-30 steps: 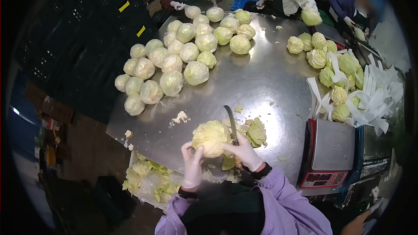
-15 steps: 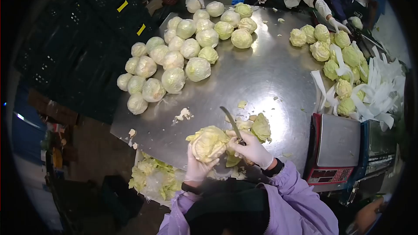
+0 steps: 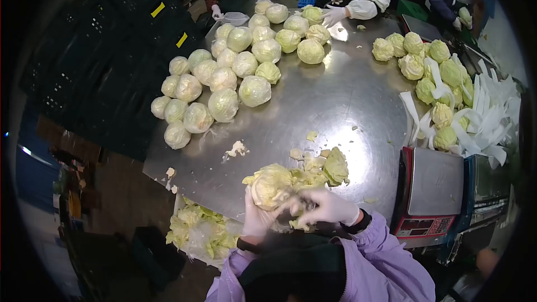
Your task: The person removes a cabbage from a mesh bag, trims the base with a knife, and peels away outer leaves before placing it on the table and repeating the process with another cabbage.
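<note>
My left hand [image 3: 257,217], in a white glove, is closed around the lower left of a pale green cabbage [image 3: 269,184] above the table's front edge. Just right of that cabbage, my gloved right hand [image 3: 331,207] grips a knife [image 3: 306,203]. The knife is smeared by motion and mostly hidden by the fingers, and its blade cannot be made out clearly. Beyond my right hand, loose cabbage leaves [image 3: 335,168] and trimmings lie on the metal table [image 3: 347,106].
Several wrapped cabbages [image 3: 224,105] cover the back left. More cabbages [image 3: 411,65] and white strips [image 3: 492,109] are heaped at the right, behind a red scale [image 3: 436,182]. Leaves fill a container [image 3: 198,230] below the front edge. A co-worker's gloved hand [image 3: 334,15] reaches over the far side.
The knife's raised blade has dropped out of clear view as my right hand turned. A co-worker's arm has withdrawn from the right heap toward the far middle. Another co-worker's hands have moved apart.
</note>
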`<state>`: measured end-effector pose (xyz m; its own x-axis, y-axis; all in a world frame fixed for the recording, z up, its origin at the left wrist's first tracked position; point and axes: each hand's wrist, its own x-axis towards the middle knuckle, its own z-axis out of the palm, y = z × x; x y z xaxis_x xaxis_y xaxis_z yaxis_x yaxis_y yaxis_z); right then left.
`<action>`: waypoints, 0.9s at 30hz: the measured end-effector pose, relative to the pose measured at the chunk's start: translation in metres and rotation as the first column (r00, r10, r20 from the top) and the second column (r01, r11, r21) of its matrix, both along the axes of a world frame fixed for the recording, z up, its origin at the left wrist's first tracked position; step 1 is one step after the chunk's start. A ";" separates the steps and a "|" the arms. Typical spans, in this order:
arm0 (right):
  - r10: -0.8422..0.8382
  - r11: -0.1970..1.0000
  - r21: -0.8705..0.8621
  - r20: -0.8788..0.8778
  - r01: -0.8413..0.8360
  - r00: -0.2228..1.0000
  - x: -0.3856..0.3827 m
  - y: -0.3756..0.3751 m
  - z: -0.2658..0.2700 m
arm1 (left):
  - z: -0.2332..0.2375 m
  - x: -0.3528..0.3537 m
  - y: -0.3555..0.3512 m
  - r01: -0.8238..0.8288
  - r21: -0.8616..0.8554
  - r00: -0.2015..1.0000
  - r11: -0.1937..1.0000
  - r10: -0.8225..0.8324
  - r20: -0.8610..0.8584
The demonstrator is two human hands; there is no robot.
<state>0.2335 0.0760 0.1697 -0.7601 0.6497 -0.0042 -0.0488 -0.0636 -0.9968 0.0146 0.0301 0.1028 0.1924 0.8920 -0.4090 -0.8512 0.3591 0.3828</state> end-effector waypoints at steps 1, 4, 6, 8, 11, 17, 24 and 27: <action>-0.168 0.986 -0.010 0.054 0.169 0.984 0.000 0.001 -0.006 | -0.002 -0.001 -0.002 0.003 -0.004 1.000 1.000 -0.003 0.003; -0.458 0.820 0.369 -0.035 0.437 0.888 -0.016 0.007 -0.010 | -0.004 0.003 -0.004 0.066 0.001 0.987 0.998 -0.065 -0.147; -0.458 0.736 0.547 -0.029 0.398 0.888 -0.018 0.006 -0.018 | -0.002 0.004 -0.004 0.105 0.003 0.984 0.995 -0.103 -0.147; -0.443 0.806 0.430 -0.018 0.407 0.896 -0.009 0.007 -0.016 | 0.009 0.007 0.000 0.121 -0.020 0.983 0.992 -0.123 -0.139; -0.446 0.876 0.161 -0.086 0.454 0.891 -0.002 0.006 -0.032 | 0.009 0.011 -0.004 0.188 0.216 0.701 0.958 0.023 -0.713; -0.566 0.704 -0.705 -0.488 0.083 0.664 0.010 0.004 -0.122 | 0.081 0.049 0.020 0.344 0.293 0.644 0.892 0.002 -0.765; -0.900 0.431 -0.861 -0.388 0.270 0.197 0.129 0.094 -0.094 | 0.046 0.054 0.039 0.463 0.153 0.547 0.873 -0.145 -0.825; -0.935 0.168 -0.629 -0.345 0.759 -0.080 0.223 0.133 -0.094 | 0.012 0.042 0.038 0.503 0.100 0.432 0.858 -0.149 -0.889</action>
